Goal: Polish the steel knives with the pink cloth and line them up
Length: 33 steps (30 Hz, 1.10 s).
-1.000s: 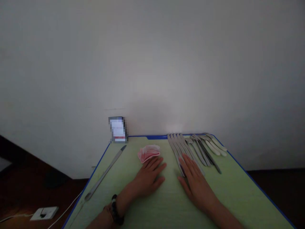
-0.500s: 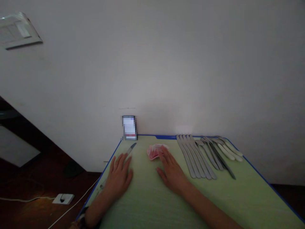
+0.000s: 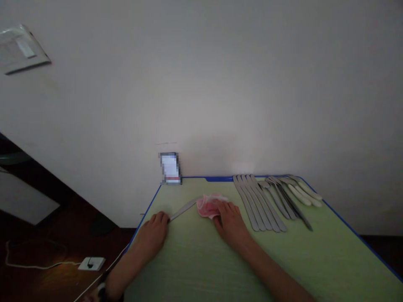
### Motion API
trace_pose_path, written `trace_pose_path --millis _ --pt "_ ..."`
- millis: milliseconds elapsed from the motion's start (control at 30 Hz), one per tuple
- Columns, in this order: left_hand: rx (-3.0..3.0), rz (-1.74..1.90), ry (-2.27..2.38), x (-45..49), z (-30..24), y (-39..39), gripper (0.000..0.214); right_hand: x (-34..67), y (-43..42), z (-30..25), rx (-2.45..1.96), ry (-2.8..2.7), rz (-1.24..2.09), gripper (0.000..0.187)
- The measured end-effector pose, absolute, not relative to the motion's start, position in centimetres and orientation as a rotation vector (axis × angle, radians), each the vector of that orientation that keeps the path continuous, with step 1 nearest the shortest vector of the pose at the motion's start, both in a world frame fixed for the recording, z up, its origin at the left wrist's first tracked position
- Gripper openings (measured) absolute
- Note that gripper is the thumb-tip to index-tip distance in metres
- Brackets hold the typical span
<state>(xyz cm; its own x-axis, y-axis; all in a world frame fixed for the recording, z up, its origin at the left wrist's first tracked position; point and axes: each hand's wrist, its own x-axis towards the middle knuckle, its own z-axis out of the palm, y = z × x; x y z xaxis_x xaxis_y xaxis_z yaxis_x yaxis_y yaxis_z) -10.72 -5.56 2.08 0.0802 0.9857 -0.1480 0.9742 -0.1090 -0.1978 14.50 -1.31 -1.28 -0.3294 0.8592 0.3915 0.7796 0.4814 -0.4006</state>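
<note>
My left hand (image 3: 153, 230) is curled round the handle of a long metal knife (image 3: 185, 208) near the table's left edge; the blade points up and right toward a pink cloth (image 3: 208, 205). My right hand (image 3: 232, 223) rests on the cloth's right side with its fingers bent onto it. Blade tip and cloth meet at the middle back of the green table top (image 3: 204, 268).
A row of several table knives (image 3: 258, 203) lies right of my right hand, with spoons and forks (image 3: 291, 195) beyond. A small blurred card (image 3: 170, 168) leans on the wall. A power strip (image 3: 91, 263) and cable lie on the dark floor at left.
My left hand closed on the knife handle and swung the blade toward the cloth. My right hand slid onto the pink cloth and gripped it.
</note>
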Motion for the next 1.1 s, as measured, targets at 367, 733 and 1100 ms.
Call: trace_pose_path --millis 367,733,1100 --pt "-2.199 0.495 -2.251 -5.6 4.4 -1.8 0.036 14.7 -0.7 -1.7 -1.371 -2.065 0.277 0.038" --pt "-2.287 0.389 -2.259 -1.5 3.2 2.0 0.037 15.1 -0.4 -1.5 -1.424 -1.983 0.198 0.040" --pt "-2.534 0.267 -2.243 -3.5 2.0 3.7 0.030 15.0 0.4 -0.7 -1.305 -1.849 0.618 0.036"
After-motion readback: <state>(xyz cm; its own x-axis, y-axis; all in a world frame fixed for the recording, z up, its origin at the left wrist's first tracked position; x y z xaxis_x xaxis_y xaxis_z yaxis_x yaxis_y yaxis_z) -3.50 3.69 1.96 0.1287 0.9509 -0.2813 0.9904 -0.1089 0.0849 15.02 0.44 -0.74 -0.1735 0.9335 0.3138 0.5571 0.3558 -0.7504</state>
